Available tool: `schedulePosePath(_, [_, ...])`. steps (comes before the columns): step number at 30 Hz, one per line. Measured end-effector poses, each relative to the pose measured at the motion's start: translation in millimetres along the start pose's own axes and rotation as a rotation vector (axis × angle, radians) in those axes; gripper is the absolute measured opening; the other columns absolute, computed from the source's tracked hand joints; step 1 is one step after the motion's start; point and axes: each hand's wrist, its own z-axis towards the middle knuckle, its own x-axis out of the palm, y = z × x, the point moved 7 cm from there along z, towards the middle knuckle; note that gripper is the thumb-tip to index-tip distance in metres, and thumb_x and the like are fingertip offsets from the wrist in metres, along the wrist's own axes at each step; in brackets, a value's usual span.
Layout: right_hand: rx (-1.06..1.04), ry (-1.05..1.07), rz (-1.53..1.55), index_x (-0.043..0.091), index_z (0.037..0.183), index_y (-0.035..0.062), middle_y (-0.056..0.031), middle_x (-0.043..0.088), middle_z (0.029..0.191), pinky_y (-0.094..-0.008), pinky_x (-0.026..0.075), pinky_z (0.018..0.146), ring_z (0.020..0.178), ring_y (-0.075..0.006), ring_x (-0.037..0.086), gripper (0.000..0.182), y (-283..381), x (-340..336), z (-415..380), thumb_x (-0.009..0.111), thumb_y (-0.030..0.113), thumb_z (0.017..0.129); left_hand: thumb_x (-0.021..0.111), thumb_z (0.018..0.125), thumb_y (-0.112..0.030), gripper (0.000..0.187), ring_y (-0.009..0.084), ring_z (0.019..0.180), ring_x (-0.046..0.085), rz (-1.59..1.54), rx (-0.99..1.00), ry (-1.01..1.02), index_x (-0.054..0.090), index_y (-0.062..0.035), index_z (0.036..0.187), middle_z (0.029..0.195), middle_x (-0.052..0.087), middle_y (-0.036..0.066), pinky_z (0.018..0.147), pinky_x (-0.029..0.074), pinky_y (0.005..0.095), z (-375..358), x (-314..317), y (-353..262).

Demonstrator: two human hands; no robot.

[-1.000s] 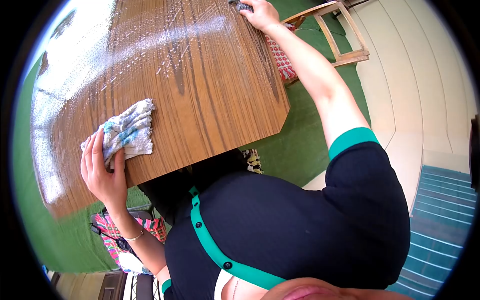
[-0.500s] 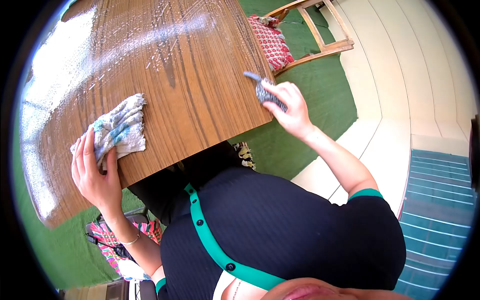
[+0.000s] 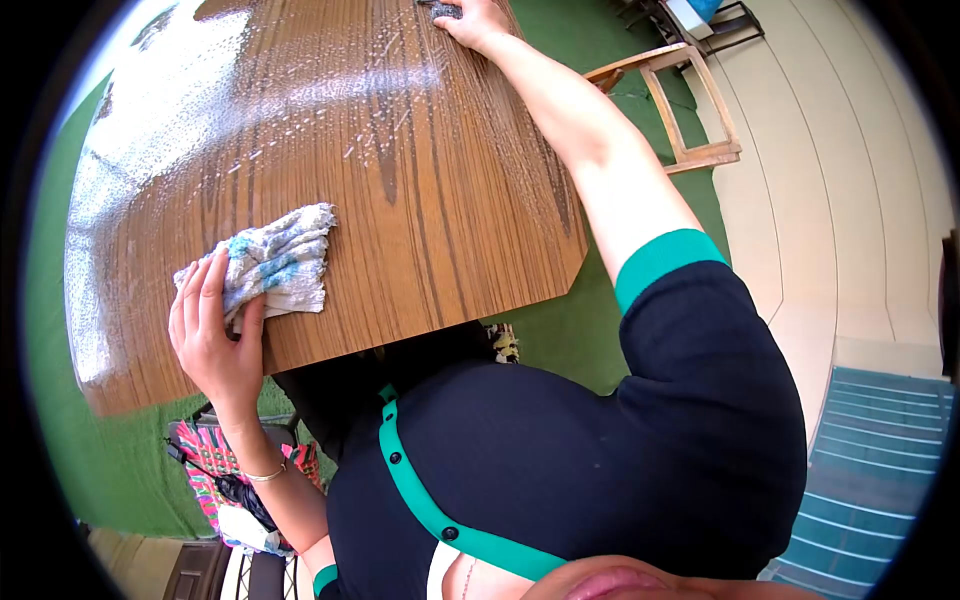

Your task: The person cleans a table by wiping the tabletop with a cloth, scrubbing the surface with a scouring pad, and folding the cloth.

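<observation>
**Two hands far apart on a wet bench**

Head view: both hands rest on the wood-grain bench (image 3: 420, 230), whose far half is streaked with soapy white foam (image 3: 330, 110). The right hand (image 3: 478, 22) is stretched to the far edge of the bench, arm fully extended, with its fingers (image 3: 462, 18) clenched over a dark grey scrubber (image 3: 440, 10); only a small part of the scrubber shows at the top of the picture, so its long axis cannot be told. It lies pressed on the bench top, just beyond the foam streaks and well away from the body.

The left hand (image 3: 215, 330) sits at the near edge on the person's left, fingers (image 3: 205, 290) grasping a crumpled white cloth with blue marks (image 3: 275, 265). The cloth lies flat on the bench, its long side running away from the palm toward the bench's middle, the thumb hooked round its near corner. It is on dry wood, near the foam but apart from it.

The foam lies between the two hands, nearer to the right one. A wooden chair (image 3: 690, 110) stands on green carpet (image 3: 560, 340) beyond the right arm.
</observation>
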Motion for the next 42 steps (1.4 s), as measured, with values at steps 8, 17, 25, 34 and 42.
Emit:
schedulePosePath(8, [-0.108, 0.238, -0.054, 0.063, 0.132, 0.0191, -0.0044, 0.060, 0.099, -0.0324, 0.049, 0.078, 0.090, -0.0172, 0.055, 0.041, 46.5, -16.9, -87.2, 0.069, 0.028, 0.093, 0.078, 0.076, -0.016, 0.055, 0.0288, 0.123, 0.057, -0.019, -0.025, -0.015, 0.065, -0.0148, 0.130, 0.123, 0.066, 0.006, 0.106, 0.040, 0.0429, 0.2, -4.1, 0.1])
schedulePosePath(17, [-0.521, 0.256, 0.093, 0.062, 0.132, 0.0121, -0.0080, 0.061, 0.101, -0.0388, 0.048, 0.087, 0.094, -0.0267, 0.057, 0.046, 122.2, -63.6, -183.5, 0.071, 0.015, 0.088, 0.077, 0.079, -0.023, 0.042, 0.0284, 0.093, 0.060, -0.129, 0.044, -0.134, 0.069, -0.0050, 0.116, 0.098, 0.066, 0.007, 0.089, 0.046, 0.0417, -7.9, -8.9, 5.3])
schedulePosePath(25, [-0.010, 0.116, -0.098, 0.068, 0.125, 0.0228, -0.0088, 0.068, 0.112, -0.0412, 0.051, 0.093, 0.105, -0.0303, 0.064, 0.039, 40.7, 40.3, 34.2, 0.072, 0.028, 0.087, 0.082, 0.071, -0.026, 0.046, 0.0270, 0.088, 0.061, -0.158, 0.045, -0.181, 0.068, -0.0042, 0.109, 0.091, 0.067, 0.006, 0.085, 0.047, 0.0428, -8.9, -14.1, 4.5])
schedulePosePath(34, [-0.406, 0.048, -0.028, 0.067, 0.125, 0.0228, -0.0095, 0.068, 0.109, -0.0399, 0.050, 0.094, 0.106, -0.0300, 0.064, 0.038, 106.3, 75.6, 20.3, 0.072, 0.030, 0.088, 0.082, 0.072, -0.027, 0.046, 0.0261, 0.089, 0.063, -0.142, 0.056, -0.181, 0.068, -0.0047, 0.110, 0.096, 0.070, 0.006, 0.087, 0.047, 0.0423, -10.9, -12.5, 4.5])
schedulePosePath(42, [0.250, -0.005, -0.286, 0.067, 0.127, 0.0224, -0.0101, 0.069, 0.116, -0.0432, 0.051, 0.096, 0.111, -0.0314, 0.064, 0.040, -20.7, 33.4, 43.4, 0.071, 0.030, 0.087, 0.078, 0.077, -0.032, 0.043, 0.0235, 0.088, 0.064, -0.180, 0.116, -0.264, 0.068, -0.0059, 0.110, 0.092, 0.069, 0.005, 0.087, 0.048, 0.0412, -11.5, -21.8, 2.2])
